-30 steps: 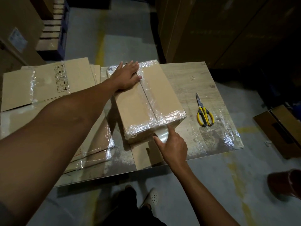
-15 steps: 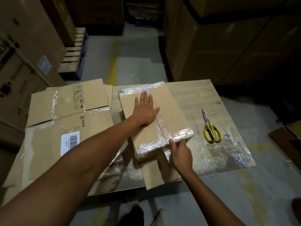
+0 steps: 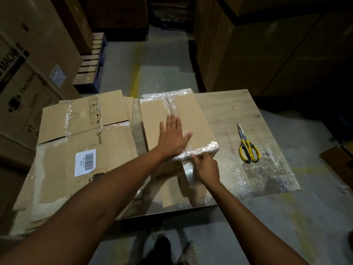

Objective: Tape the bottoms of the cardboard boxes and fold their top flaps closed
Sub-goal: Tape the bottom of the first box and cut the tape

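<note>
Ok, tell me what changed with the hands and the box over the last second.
The left hand slid flat along the taped seam of the box, from its far end toward the near end. The right hand rose from the near face to the near top edge, where it now pinches the clear tape. Box, scissors and flattened cartons stayed put on the table.

Yellow-handled scissors point(image 3: 244, 140) lie on the wooden table point(image 3: 229, 108), with a pallet point(image 3: 89, 63) standing beyond.
</note>
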Motion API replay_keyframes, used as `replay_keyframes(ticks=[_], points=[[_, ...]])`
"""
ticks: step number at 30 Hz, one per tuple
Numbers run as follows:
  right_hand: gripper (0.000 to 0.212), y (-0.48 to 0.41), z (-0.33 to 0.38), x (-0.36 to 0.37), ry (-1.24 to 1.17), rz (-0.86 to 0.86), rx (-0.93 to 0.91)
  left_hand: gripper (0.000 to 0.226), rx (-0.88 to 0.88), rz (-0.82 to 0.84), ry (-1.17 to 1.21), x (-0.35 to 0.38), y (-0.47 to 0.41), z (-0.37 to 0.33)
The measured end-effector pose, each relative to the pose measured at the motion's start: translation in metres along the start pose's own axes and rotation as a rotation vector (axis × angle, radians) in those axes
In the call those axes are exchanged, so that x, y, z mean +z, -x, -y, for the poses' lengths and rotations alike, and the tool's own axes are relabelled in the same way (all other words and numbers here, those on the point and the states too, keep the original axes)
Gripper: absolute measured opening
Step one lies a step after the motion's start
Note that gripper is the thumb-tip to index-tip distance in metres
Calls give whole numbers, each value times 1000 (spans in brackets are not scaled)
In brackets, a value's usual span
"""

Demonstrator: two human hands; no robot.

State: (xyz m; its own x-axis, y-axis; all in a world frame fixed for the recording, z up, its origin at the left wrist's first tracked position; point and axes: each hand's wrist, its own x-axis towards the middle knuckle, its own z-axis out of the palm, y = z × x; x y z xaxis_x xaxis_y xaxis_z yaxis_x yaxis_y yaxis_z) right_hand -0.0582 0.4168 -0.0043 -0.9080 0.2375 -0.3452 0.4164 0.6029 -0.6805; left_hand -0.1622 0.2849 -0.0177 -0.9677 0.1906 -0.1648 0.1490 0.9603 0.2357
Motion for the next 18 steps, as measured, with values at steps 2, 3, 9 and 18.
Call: replay_keyframes(ticks=[2, 3, 9, 18], points=[[29, -10, 10, 8, 17, 54, -24, 84, 39, 6, -32, -8, -10, 18], [28, -14, 14, 12, 25, 50, -27, 82, 46, 12, -44, -12, -13, 23], [26, -17, 20, 18, -8, -25, 6, 74, -13, -2, -13, -6, 10, 3], [28, -11, 10, 22, -104, -15, -24, 76, 51, -26, -42, 4, 30, 5]])
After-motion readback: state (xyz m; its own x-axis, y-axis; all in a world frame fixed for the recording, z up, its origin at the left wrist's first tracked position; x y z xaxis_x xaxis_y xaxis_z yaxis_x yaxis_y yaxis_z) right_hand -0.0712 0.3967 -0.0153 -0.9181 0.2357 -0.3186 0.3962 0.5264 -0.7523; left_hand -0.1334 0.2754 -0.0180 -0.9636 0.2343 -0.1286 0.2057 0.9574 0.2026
